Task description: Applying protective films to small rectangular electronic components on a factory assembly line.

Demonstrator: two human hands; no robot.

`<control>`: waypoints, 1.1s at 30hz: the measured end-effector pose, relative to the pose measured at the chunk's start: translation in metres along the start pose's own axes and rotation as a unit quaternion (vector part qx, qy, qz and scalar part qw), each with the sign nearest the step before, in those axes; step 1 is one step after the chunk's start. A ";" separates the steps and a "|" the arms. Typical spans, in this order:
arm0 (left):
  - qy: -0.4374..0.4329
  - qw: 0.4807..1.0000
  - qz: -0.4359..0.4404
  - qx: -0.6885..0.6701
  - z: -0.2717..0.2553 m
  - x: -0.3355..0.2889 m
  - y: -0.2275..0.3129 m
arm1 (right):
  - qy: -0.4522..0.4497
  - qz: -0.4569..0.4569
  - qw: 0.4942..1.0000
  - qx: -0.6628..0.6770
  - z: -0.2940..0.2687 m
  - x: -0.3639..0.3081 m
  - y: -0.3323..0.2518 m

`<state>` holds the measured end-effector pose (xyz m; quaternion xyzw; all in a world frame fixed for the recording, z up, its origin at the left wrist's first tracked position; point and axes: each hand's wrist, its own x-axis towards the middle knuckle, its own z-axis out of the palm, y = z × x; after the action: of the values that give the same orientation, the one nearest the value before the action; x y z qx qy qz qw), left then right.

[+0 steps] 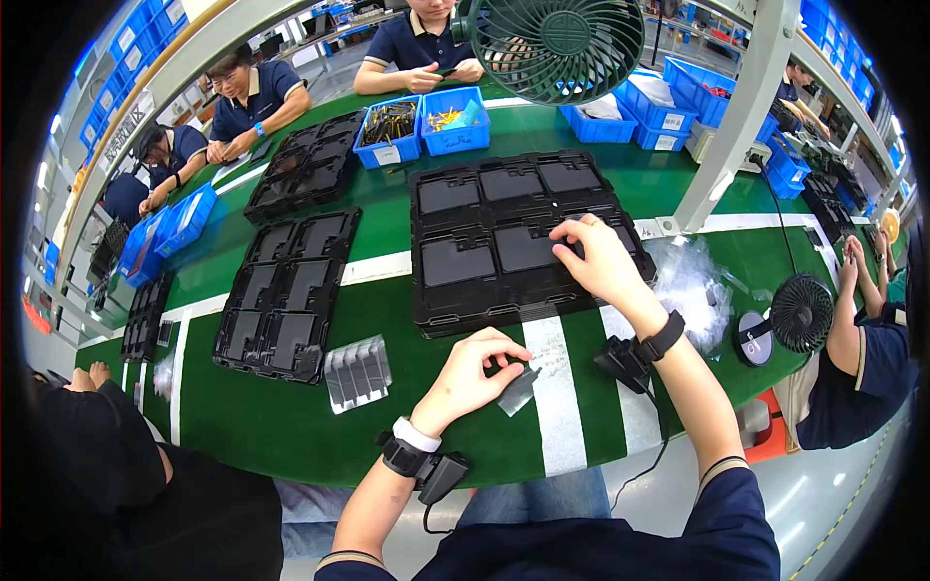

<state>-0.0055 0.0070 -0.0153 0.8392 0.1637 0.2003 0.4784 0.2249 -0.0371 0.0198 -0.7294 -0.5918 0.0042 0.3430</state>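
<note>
My left hand [472,376] is closed at the near side of the green table, fingers bent around a small grey translucent sheet [518,393]. My right hand [603,259] is over the large black moulded tray [465,315], thumb and index finger apart, with nothing visible between them. Flat dark rectangular panels [457,262] fill the tray's compartments; one panel [523,245] lies just left of my right fingertips. To the left of my left hand lies a clear sheet with dark strips [357,374].
More black trays [281,295] stand to the left. Blue bins [453,121] hold small parts at the back. A green fan [565,44] and a metal post [731,126] rise beyond the tray. Clear plastic film [693,295] and a small black fan [801,313] are at right. Several people sit around.
</note>
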 end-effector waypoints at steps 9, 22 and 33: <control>-0.043 0.998 0.010 0.046 0.001 -0.007 0.000 | -0.043 -0.104 0.990 0.082 -0.006 -0.044 -0.022; -0.035 0.998 -0.006 0.047 0.003 -0.003 0.007 | -0.091 -0.065 0.969 0.222 -0.001 -0.077 -0.011; 0.051 0.999 -0.004 0.011 0.005 0.000 0.013 | -0.127 -0.098 0.962 0.221 -0.004 -0.078 -0.014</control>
<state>-0.0016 -0.0028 -0.0067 0.8324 0.1936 0.2390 0.4610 0.1911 -0.1060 -0.0009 -0.5676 -0.6834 0.1936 0.4163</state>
